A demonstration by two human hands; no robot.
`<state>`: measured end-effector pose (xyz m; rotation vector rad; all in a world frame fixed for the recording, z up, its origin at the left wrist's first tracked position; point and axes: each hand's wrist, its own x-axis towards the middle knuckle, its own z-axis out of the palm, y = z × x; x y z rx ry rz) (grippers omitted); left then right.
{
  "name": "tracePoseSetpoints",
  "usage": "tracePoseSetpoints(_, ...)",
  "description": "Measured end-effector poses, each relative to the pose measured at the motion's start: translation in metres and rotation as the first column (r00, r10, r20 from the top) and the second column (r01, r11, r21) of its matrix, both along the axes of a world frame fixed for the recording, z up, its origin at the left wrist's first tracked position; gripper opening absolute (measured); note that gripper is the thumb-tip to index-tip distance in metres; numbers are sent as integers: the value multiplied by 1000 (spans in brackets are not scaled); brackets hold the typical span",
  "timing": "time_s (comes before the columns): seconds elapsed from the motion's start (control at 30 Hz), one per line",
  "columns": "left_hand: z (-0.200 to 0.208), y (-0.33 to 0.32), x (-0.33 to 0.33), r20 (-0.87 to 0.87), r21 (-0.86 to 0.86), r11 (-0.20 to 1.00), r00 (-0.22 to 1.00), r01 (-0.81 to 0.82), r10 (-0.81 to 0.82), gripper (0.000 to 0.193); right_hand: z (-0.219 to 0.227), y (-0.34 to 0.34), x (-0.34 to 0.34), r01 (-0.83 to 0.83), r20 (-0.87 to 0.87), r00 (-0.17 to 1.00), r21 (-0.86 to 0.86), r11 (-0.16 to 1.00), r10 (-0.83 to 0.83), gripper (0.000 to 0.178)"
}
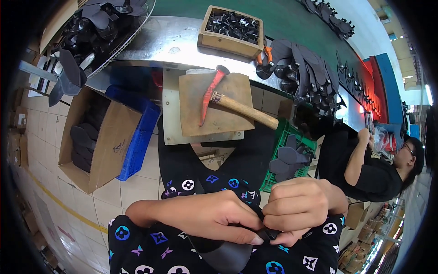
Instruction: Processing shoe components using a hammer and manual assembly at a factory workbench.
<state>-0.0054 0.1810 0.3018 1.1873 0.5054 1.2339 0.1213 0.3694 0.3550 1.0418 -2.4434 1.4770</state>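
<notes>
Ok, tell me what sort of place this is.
Most likely a shoe factory's assembly line. A green conveyor belt carries dark shoe parts, a hammer lies on a small workboard, and a wooden box and cardboard box hold black cut pieces.

Bright, even overhead light filled the scene; glare flashed off the steel bench (150, 41), shadows stayed soft, fisheye bent the edges into black corners, and the near hands looked slightly soft.

In front of me a hammer (228, 102) lies on a board (214, 105); behind it a wooden box (230, 28); left, a cardboard box (98, 141).
</notes>
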Motion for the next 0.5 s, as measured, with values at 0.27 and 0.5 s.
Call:
tracePoseSetpoints(0.27, 2, -6, 4, -349, 69, 826, 762, -559, 545, 19, -17, -20, 6, 415, 209, 885, 51, 908, -416, 35)
tracePoseSetpoints(0.5, -9, -8, 12, -513, 163, 791, 634, -589, 578, 21, -58, -41, 28, 533, 219, 845, -283, 797, -488, 42)
